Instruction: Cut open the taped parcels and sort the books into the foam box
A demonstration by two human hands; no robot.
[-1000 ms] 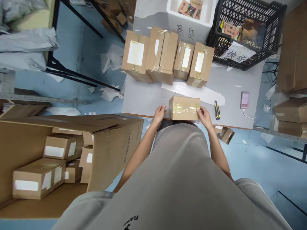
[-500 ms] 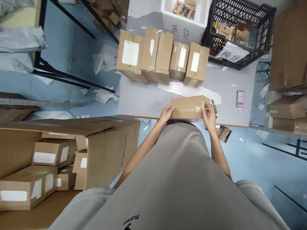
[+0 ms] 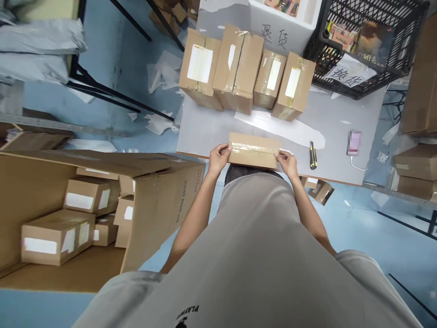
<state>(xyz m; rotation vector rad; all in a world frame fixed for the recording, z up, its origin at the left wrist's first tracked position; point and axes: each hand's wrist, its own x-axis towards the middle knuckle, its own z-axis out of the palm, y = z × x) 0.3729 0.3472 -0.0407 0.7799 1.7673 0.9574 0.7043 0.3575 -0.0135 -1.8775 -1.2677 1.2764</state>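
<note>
A small brown carton [image 3: 253,151] with clear tape along it lies at the table's front edge. My left hand [image 3: 219,159] grips its left end, fingers at the upper corner. At the right end, my right hand [image 3: 287,163] pinches the carton's lower corner. A yellow and black box cutter [image 3: 313,156] lies on the table to the right of my right hand. Behind the carton is a strip of white paper [image 3: 280,127]. Several taped cartons with white labels, one of them a wide carton [image 3: 239,68], stand in a row farther back.
A white foam box [image 3: 287,27] and a black crate [image 3: 362,82] are at the back of the grey table [image 3: 201,132]. A phone [image 3: 354,143] with a cable lies at the right. A large open carton [image 3: 164,205] holding labelled boxes stands at the left.
The small carton has shifted left relative to the box cutter and turned slightly, with both hands on its ends. The box cutter now lies apart from my right hand. The view has shifted.
</note>
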